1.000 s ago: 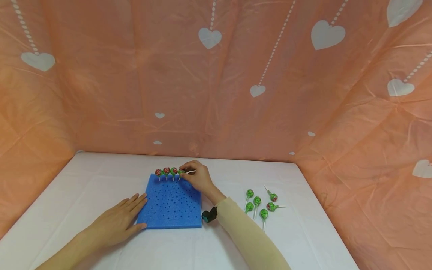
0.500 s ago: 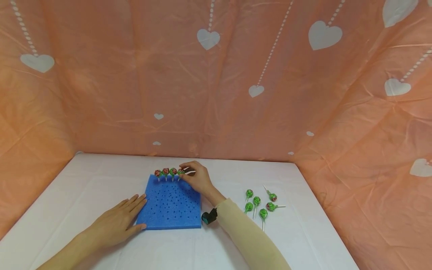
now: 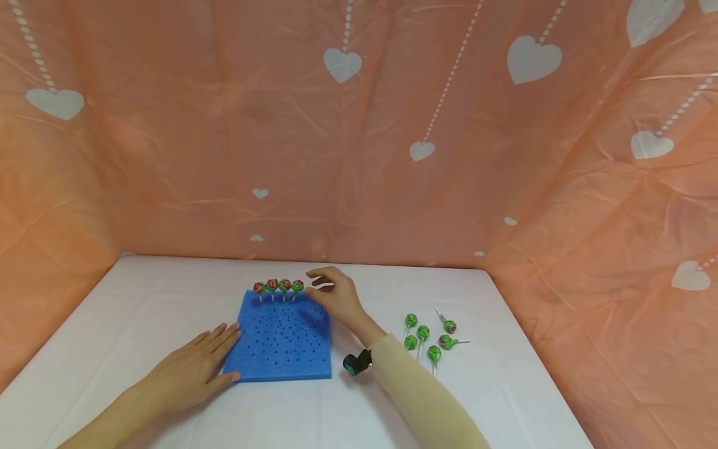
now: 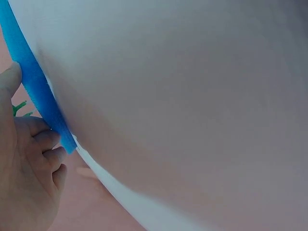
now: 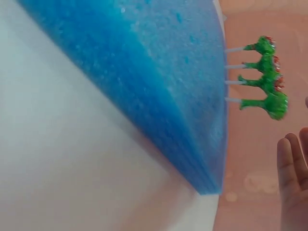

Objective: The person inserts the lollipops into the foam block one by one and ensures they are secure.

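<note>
A blue foam block (image 3: 280,340) dotted with holes lies on the white table. Several lollipops (image 3: 285,285) in green and red wrappers stand in a row along its far edge, sticks sunk in the foam. My left hand (image 3: 187,365) lies flat with fingertips and thumb against the block's left edge; the left wrist view shows the fingers (image 4: 45,137) at the blue side. Just right of the row's last lollipop (image 3: 297,286), my right hand (image 3: 339,296) hovers with fingers and thumb spread apart. In the right wrist view its fingers (image 5: 288,163) stand apart from the green lollipop (image 5: 275,105).
Several more lollipops (image 3: 423,333) lie loose on the table to the right, sticks pointing various ways. A dark wrist camera (image 3: 356,362) hangs under the right wrist, beside the foam. Orange sheeting (image 3: 359,206) with white hearts walls the table's back and sides.
My right hand has let go of the last lollipop in the row and drawn slightly right, its fingers parting. That lollipop stays standing in the foam. The left hand keeps its place.
</note>
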The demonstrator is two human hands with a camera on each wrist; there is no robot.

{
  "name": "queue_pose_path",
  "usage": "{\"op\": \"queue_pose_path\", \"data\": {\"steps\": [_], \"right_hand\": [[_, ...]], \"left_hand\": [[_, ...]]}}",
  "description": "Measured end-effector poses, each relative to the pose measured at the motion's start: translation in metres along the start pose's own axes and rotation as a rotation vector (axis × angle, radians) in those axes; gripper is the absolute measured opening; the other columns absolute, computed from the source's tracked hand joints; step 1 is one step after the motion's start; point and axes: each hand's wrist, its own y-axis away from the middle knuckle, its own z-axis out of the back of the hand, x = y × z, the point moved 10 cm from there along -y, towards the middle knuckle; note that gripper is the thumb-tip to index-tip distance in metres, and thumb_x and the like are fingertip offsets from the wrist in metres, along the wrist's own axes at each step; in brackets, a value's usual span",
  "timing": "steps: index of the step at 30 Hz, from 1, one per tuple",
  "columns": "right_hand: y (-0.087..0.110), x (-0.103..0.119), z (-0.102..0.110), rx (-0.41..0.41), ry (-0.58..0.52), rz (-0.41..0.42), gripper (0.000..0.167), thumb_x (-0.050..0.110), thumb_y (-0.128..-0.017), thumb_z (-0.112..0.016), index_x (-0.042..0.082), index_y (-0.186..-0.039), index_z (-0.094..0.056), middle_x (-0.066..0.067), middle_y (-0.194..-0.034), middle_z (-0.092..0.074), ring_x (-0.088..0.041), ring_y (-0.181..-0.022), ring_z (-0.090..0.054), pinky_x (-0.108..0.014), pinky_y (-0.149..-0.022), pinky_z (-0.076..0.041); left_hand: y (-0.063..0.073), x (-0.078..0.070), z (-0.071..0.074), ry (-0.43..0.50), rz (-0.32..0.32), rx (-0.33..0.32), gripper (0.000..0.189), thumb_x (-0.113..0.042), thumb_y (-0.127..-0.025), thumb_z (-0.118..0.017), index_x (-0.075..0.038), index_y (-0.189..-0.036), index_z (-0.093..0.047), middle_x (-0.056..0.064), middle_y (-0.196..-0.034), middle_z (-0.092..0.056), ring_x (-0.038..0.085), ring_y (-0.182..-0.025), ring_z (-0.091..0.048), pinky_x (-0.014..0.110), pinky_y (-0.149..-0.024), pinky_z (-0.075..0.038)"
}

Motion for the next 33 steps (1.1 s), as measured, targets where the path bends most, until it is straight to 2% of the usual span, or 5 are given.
{"op": "queue_pose_path", "data": {"steps": [6, 15, 24, 33], "right_hand": [[0.008, 0.000, 0.021, -0.041, -0.028, -0.005, 0.033, 0.010, -0.095, -0.076, 0.007, -0.128, -0.071, -0.010, -0.126, -0.068, -0.028, -0.113, -0.070, -0.033, -0.094, -0.061], [0.024, -0.006, 0.055, -0.111, -0.017, -0.031, 0.034, 0.007, -0.092, -0.079, 0.007, -0.125, -0.073, -0.010, -0.121, -0.070, -0.027, -0.109, -0.071, -0.028, -0.089, -0.061], [0.042, -0.018, 0.083, -0.172, -0.004, -0.053, 0.031, 0.007, -0.091, -0.081, 0.009, -0.121, -0.075, -0.010, -0.118, -0.071, -0.028, -0.107, -0.072, -0.037, -0.092, -0.062], [0.060, -0.032, 0.109, -0.204, 0.019, -0.081, 0.030, 0.005, -0.090, -0.080, 0.008, -0.120, -0.076, -0.008, -0.119, -0.072, -0.028, -0.106, -0.072, -0.025, -0.089, -0.060]], "left_hand": [[0.000, 0.000, 0.001, -0.004, -0.002, -0.010, 0.078, -0.054, -0.102, -0.059, 0.007, -0.149, -0.050, 0.026, -0.158, -0.045, 0.048, -0.146, -0.040, 0.060, -0.119, -0.037], [0.001, -0.001, 0.001, -0.005, -0.005, -0.008, 0.078, -0.054, -0.102, -0.060, 0.007, -0.149, -0.050, 0.026, -0.157, -0.046, 0.048, -0.146, -0.041, 0.060, -0.119, -0.037], [0.002, 0.002, -0.003, 0.005, 0.007, 0.020, 0.081, -0.057, -0.102, -0.058, 0.006, -0.151, -0.049, 0.025, -0.159, -0.043, 0.048, -0.147, -0.038, 0.061, -0.120, -0.035], [0.000, 0.002, -0.002, 0.015, 0.009, 0.009, 0.080, -0.057, -0.102, -0.058, 0.006, -0.150, -0.049, 0.025, -0.159, -0.044, 0.048, -0.147, -0.038, 0.061, -0.120, -0.035]]}}
